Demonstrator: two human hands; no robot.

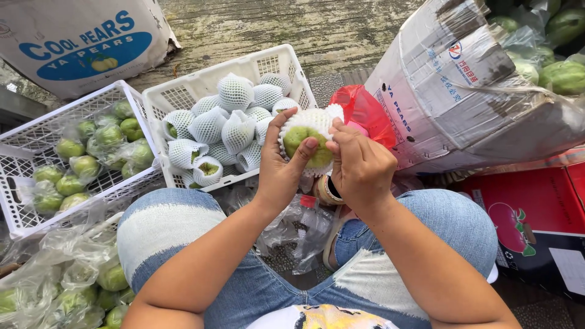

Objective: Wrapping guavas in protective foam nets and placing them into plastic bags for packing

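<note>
My left hand (281, 166) and my right hand (361, 167) together hold a green guava (303, 140) half wrapped in a white foam net sleeve (317, 119). The left thumb presses on the fruit's bare green face. My right fingers pinch the net's edge at the fruit's right side. Both hands are raised above my knees in patched blue jeans.
A white plastic crate (183, 94) holds several net-wrapped guavas just beyond my hands. Another white crate (36, 137) at the left holds guavas in clear bags, with more bagged guavas (79, 286) at the lower left. A red plastic bag (365, 113), cardboard boxes (463, 91) and a red box (530, 213) lie to the right.
</note>
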